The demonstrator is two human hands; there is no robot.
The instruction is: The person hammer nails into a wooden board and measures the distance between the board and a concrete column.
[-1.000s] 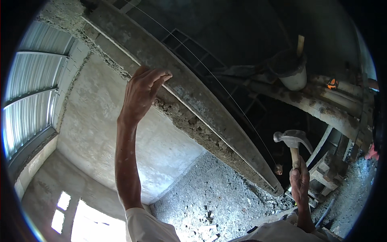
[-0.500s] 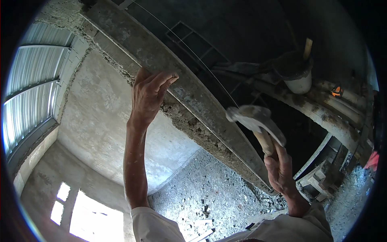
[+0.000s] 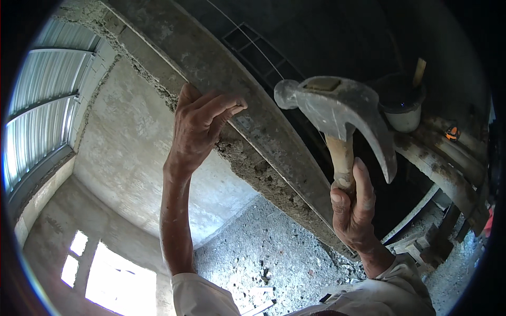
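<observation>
My left hand (image 3: 203, 121) is curled over the pale lengthwise edge of a long grey, stained board (image 3: 253, 121), which runs diagonally along a rough mortar-crusted ledge (image 3: 263, 181). My right hand (image 3: 353, 208) grips the wooden handle of a claw hammer (image 3: 334, 105), raised close to the camera with its rounded face toward the board and its claw curving to the right. A thin string (image 3: 242, 32) runs beside the board over a dark space, partly hidden by the hammer head.
Right of the board sit a bucket (image 3: 401, 117) with a stick in it, rusty pipe-like beams (image 3: 437, 168), an orange-black tool (image 3: 451, 131) and timber pieces (image 3: 408, 247). A corrugated shutter (image 3: 39, 126), a window opening (image 3: 118, 274) and rubble-strewn floor (image 3: 232, 263) lie beyond.
The hammer and my right hand have risen up and leftward, much nearer the camera and over the board. My left hand has stayed on the board edge.
</observation>
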